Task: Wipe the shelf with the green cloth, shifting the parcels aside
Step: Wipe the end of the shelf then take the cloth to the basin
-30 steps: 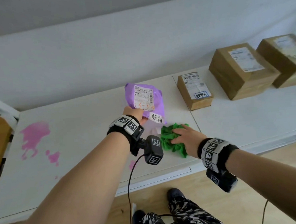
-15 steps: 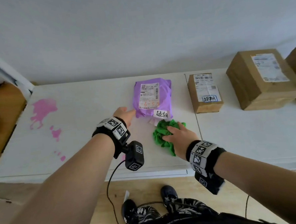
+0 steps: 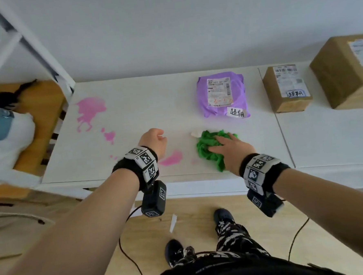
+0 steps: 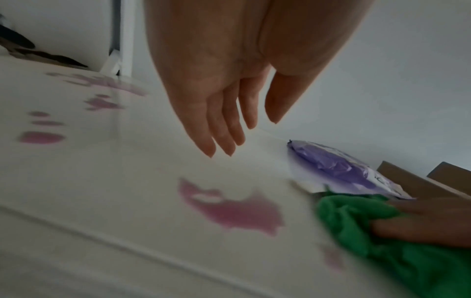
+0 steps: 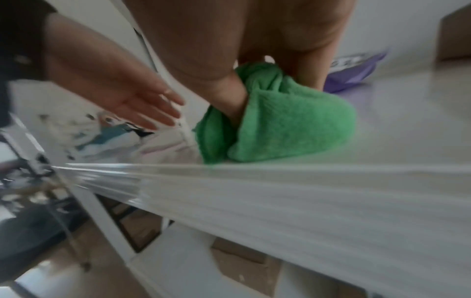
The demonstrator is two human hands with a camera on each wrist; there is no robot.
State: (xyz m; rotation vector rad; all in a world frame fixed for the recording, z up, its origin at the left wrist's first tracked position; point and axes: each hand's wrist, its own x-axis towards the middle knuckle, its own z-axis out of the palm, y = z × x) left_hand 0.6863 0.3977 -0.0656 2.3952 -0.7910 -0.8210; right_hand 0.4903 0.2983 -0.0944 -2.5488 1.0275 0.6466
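wiping stage: right hand [image 3: 232, 150] gripped the bunched green cloth [image 3: 209, 150] on the shelf [image 3: 145, 109], left hand [image 3: 154, 141] hovered slack and empty; next, probably sweep left over the pink stain [image 3: 171, 158].

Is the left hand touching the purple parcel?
No, the left hand hangs open above the shelf, well clear of the purple parcel.

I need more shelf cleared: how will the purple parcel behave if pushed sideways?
The purple parcel is a crinkled plastic mailer, so probably light and floppy; it may buckle when pushed. Lying flat on the shelf, it seems unlikely to tip or roll.
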